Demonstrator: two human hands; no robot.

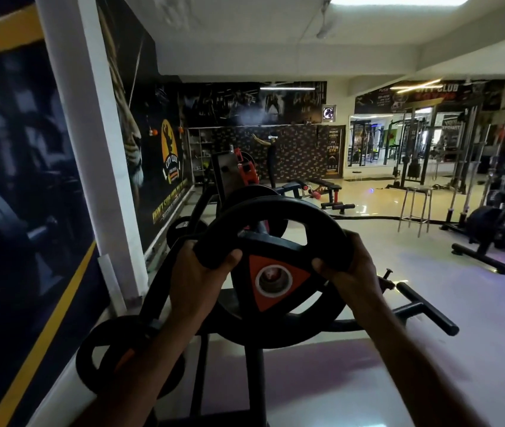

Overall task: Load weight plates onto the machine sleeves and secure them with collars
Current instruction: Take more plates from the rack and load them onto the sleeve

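Note:
A black weight plate (275, 229) with an orange triangular hub and a steel-ringed centre hole is held upright in front of me. My left hand (201, 272) grips its left rim through a slot. Opposite it, my right hand (349, 269) grips the right rim. Behind and below the plate is the black frame of the machine (257, 343), with a bare handle bar (429, 309) sticking out to the right. More black plates sit on the machine beyond (254, 192). No collar is visible.
Another black plate (115, 349) hangs low at the left near the wall. A poster wall and white pillar (91, 149) stand close on the left. A bench (322, 189), a steel stool (414, 208), an exercise bike (497, 223) and a person in the distance (271, 155) occupy the glossy floor.

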